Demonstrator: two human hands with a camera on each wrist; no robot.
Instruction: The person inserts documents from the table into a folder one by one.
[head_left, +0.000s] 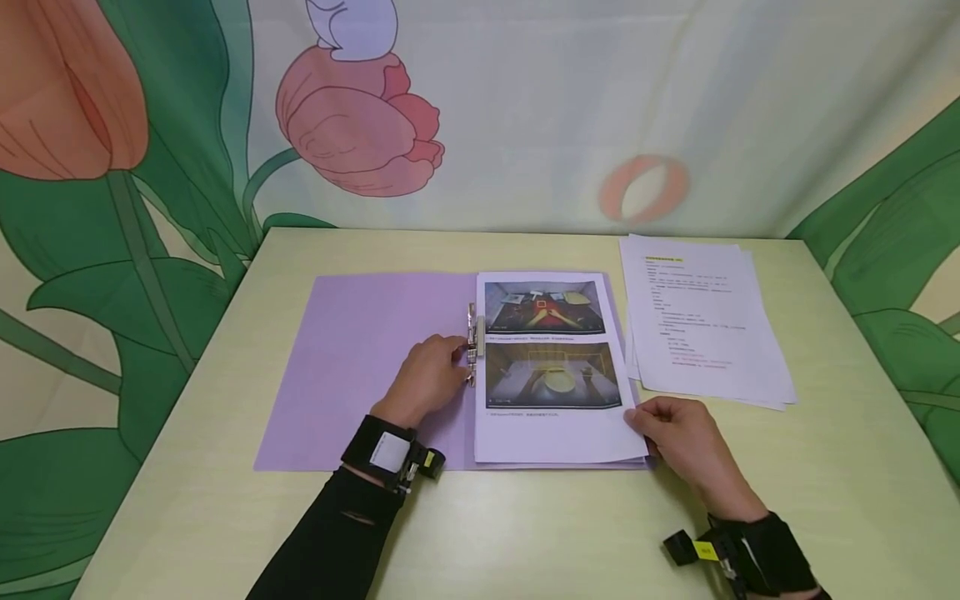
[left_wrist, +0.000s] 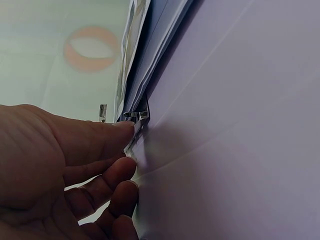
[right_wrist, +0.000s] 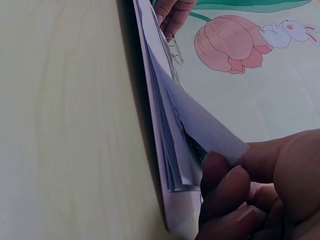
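A purple folder (head_left: 367,358) lies spread open on the table, with printed sheets (head_left: 555,437) stacked on its right side. Along the folder's middle runs a metal clip (head_left: 472,321). My left hand (head_left: 427,379) is at the clip's lower part, thumb and fingertips bent around it in the left wrist view; the exact contact is partly hidden. With thumb and fingers, my right hand (head_left: 682,437) pinches the lower right corner of the top sheet (right_wrist: 215,127), which is lifted and bent off the pages below. Two pictures are printed on that sheet.
A loose stack of printed papers (head_left: 705,325) lies right of the folder, near the table's back edge. Behind the light wooden table (head_left: 562,533) hangs a flower-patterned curtain (head_left: 525,117). Black wrist straps with small cameras sit on both wrists.
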